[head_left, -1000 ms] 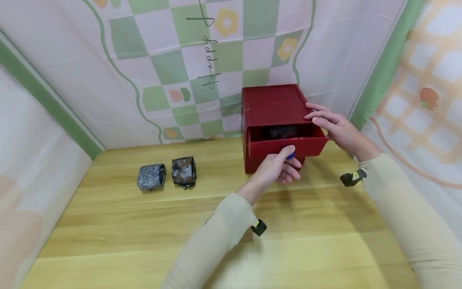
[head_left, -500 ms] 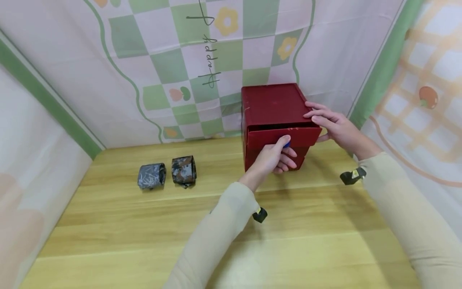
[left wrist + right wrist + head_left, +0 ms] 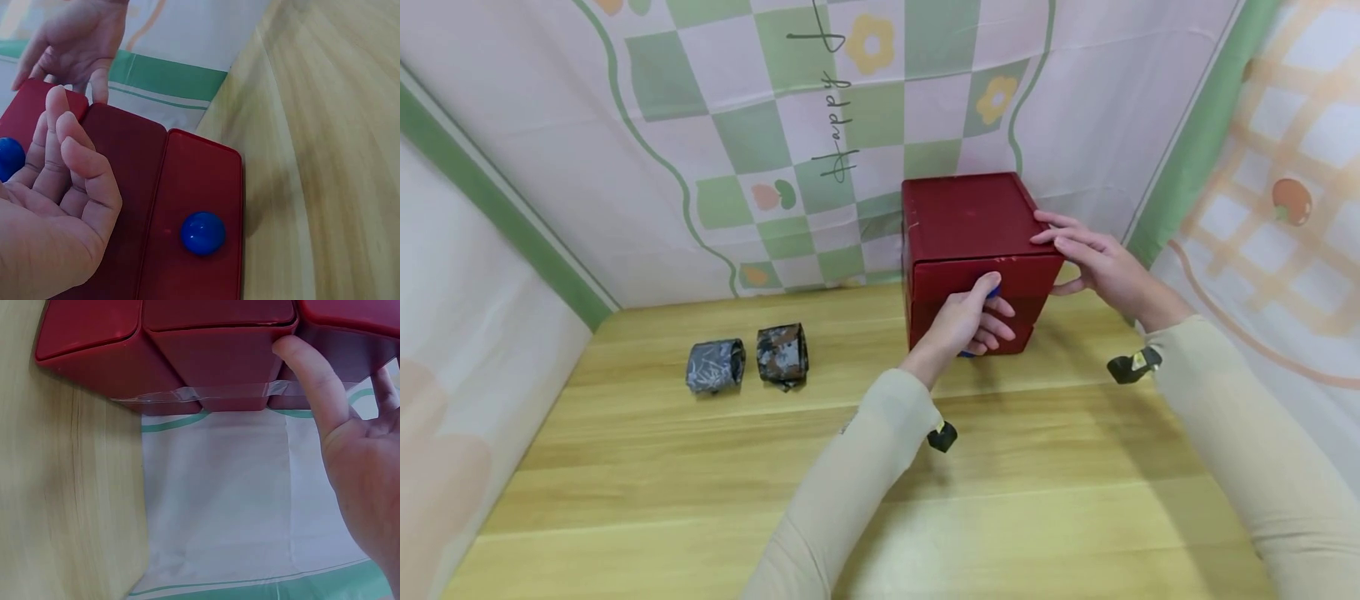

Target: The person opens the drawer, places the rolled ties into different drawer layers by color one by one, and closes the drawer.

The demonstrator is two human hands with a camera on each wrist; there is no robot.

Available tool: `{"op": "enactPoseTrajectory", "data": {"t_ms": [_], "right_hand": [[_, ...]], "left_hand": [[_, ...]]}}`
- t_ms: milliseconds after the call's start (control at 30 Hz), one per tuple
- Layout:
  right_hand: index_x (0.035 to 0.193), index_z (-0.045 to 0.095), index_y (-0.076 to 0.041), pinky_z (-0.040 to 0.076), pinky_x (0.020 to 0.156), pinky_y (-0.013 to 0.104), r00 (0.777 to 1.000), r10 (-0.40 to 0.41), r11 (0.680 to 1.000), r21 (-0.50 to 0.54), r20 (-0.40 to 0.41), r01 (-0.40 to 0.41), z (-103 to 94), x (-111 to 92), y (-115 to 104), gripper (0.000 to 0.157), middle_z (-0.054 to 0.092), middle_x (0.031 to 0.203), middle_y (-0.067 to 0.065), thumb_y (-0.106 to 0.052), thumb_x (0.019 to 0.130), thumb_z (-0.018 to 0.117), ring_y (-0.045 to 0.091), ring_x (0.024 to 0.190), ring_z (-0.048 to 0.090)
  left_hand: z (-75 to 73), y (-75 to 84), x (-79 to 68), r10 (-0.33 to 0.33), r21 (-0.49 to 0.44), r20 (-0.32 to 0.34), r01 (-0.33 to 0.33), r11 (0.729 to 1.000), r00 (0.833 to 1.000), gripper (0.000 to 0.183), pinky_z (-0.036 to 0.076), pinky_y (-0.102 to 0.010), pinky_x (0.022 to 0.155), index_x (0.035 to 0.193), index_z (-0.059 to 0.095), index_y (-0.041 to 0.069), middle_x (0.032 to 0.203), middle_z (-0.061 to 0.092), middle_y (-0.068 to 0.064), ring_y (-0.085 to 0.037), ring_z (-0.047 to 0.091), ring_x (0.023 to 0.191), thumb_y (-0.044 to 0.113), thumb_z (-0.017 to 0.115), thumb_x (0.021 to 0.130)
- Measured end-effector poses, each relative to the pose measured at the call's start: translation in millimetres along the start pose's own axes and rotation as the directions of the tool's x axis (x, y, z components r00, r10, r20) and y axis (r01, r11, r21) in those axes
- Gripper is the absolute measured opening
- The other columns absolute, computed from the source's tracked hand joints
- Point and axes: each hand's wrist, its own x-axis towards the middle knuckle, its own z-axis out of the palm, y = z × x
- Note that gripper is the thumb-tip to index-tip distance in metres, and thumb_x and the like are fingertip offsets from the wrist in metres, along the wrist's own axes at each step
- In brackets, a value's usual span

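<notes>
A dark red drawer box [image 3: 962,217] stands at the back of the table, its top drawer [image 3: 936,283] flush with the front. My left hand [image 3: 966,321] is at that drawer; the thumb rests over its blue knob [image 3: 9,157] and the other fingers are loosely bent below. Whether the index finger also touches the knob cannot be told. A lower drawer [image 3: 190,169] has another blue knob [image 3: 203,233]. My right hand [image 3: 1101,262] steadies the box's right side, fingertips on the top edge and thumb [image 3: 315,378] against the side near the front.
Two small rolled pieces, one grey-patterned [image 3: 715,367] and one camouflage-patterned [image 3: 782,356], lie left of the box on the wooden table [image 3: 700,483]. Clear tape [image 3: 234,392] runs across the box's stacked sections. A patterned cloth [image 3: 760,133] hangs close behind.
The top drawer has slid inward from partly out to flush, hiding the dark thing inside it. My left hand moved forward with it; the right hand stays at the box's side.
</notes>
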Motion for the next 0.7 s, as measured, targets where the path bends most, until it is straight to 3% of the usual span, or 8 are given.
{"op": "enactPoseTrajectory", "data": {"t_ms": [133, 400, 700], "right_hand": [[0.135, 0.060, 0.001, 0.061, 0.068, 0.041, 1.000, 0.004, 0.999, -0.039, -0.013, -0.004, 0.0, -0.6, -0.2, 0.032, 0.024, 0.165, 0.003, -0.012, 0.109, 0.047, 0.021, 0.140, 0.033], [0.137, 0.060, -0.002, 0.061, 0.069, 0.041, 0.998, 0.032, 0.986, -0.165, -0.052, -0.040, 1.9, -0.3, -1.5, 0.033, 0.025, 0.165, 0.000, -0.009, 0.106, 0.052, 0.015, 0.133, 0.045], [0.137, 0.060, -0.003, 0.061, 0.069, 0.040, 0.997, 0.042, 0.983, -0.178, -0.062, -0.052, 3.8, -1.2, -2.8, 0.033, 0.025, 0.165, -0.001, -0.011, 0.106, 0.053, 0.016, 0.133, 0.043]], "left_hand": [[-2.0, 2.0, 2.1, -0.006, -0.011, 0.009, 0.007, 1.000, 1.000, 0.065, 0.050, -0.027, 0.052, 0.089, 0.072, 0.013, 0.078, 0.074, -0.009, -0.019, 0.061, 0.056, 0.073, 0.046, 0.094], [-8.5, 5.5, 4.8, -0.036, 0.034, 0.050, 0.034, 0.999, 0.998, 0.067, 0.052, -0.027, 0.054, 0.091, 0.072, 0.014, 0.081, 0.075, -0.009, -0.021, 0.063, 0.060, 0.075, 0.044, 0.093], [-9.8, 3.1, 5.3, -0.037, 0.018, 0.079, 0.035, 0.999, 0.996, 0.068, 0.053, -0.030, 0.056, 0.093, 0.072, 0.014, 0.082, 0.074, -0.010, -0.021, 0.062, 0.060, 0.076, 0.044, 0.093]]}}
